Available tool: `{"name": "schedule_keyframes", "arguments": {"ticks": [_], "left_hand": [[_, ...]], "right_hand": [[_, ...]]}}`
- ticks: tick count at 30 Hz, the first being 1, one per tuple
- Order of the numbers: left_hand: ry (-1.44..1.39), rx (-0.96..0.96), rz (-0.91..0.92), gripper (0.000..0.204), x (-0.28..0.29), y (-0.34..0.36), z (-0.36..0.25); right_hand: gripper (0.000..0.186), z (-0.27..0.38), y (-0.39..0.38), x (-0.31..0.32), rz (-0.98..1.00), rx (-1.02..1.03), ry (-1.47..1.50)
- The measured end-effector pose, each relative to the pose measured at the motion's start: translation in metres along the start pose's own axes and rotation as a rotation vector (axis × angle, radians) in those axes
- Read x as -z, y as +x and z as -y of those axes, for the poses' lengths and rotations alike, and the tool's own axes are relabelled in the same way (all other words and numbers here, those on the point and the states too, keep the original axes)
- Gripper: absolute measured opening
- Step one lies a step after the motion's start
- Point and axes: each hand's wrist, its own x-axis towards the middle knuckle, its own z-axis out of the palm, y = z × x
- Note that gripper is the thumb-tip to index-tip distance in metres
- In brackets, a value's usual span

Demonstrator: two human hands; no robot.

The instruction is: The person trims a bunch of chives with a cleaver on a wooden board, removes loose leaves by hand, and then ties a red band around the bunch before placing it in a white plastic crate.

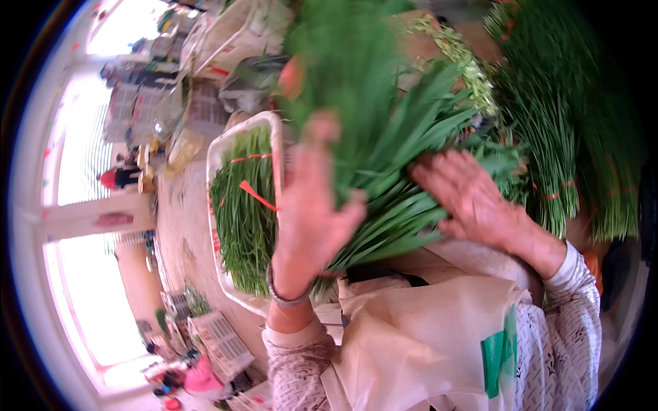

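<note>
A big bunch of long flat green leaves (380,147) fills the middle, blurred at its top. My left hand (312,205) is raised along its left side, blurred, fingers stretched out and thumb apart. My right hand (462,192) grips the leaves from the right, fingertips partly hidden among them. Left of my left hand stands a white crate (216,147) of thinner greens (243,216) with red ties (257,192). A translucent apron (418,335) covers my front below both hands.
Red-tied bunches of greens (555,130) lie at right, near trimmed pale bits (473,82). Cluttered bags (226,34) and crates are beyond. A pale floor (185,240) runs leftward toward bright windows, a distant person in red (113,178) and a bright pink item (202,377).
</note>
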Motion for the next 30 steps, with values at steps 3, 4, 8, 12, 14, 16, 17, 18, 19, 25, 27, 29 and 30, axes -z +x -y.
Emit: {"name": "schedule_keyframes", "arguments": {"ticks": [3,4,8,12,14,16,17,18,19,25,27,29,30], "left_hand": [[0.19,-0.238,0.273,0.09,0.034,0.006,-0.036],[0.143,-0.352,0.318,0.092,0.051,0.009,-0.037],[-0.215,-0.48,0.258,0.104,0.07,-0.024,0.036],[-0.012,0.055,0.331,0.114,0.016,-0.05,0.073],[-0.104,0.154,0.339,0.113,0.004,-0.058,0.068],[-0.028,0.205,0.38,0.107,0.01,-0.052,0.051],[-0.032,0.188,0.364,0.107,0.012,-0.045,0.044],[0.173,0.081,0.345,0.103,0.017,-0.044,0.035],[0.359,-0.034,0.329,0.1,0.019,-0.042,0.026],[0.816,-0.445,0.085,0.055,-0.006,-0.038,0.015],[0.736,-0.484,0.106,0.05,-0.007,-0.059,0.023],[0.651,-0.502,0.07,0.047,0.0,-0.087,0.02],[0.444,-0.48,-0.039,0.046,-0.004,-0.104,0.016]], "right_hand": [[0.066,-0.025,0.012,-0.006,0.001,0.008,-0.155],[0.063,-0.031,-0.002,-0.004,-0.055,-0.006,-0.238],[0.062,-0.044,-0.006,-0.04,0.169,-0.096,-0.204],[0.055,-0.04,-0.002,-0.042,-0.252,-0.017,-0.164],[0.054,-0.049,-0.009,-0.04,-0.197,-0.033,-0.13],[0.049,-0.068,-0.023,-0.023,-0.112,-0.169,-0.094],[0.046,-0.084,-0.039,-0.008,-0.072,-0.294,-0.093],[0.043,-0.116,-0.066,0.0,-0.146,-0.412,0.056],[0.04,-0.13,-0.078,0.024,-0.127,-0.501,0.121],[0.04,-0.171,-0.1,0.155,-0.346,-0.567,-0.131],[0.044,-0.079,-0.009,0.13,-0.466,-0.419,0.276],[0.053,-0.033,0.036,0.109,-0.184,-0.196,0.394],[0.06,-0.015,0.052,0.095,-0.094,-0.14,0.362]]}}
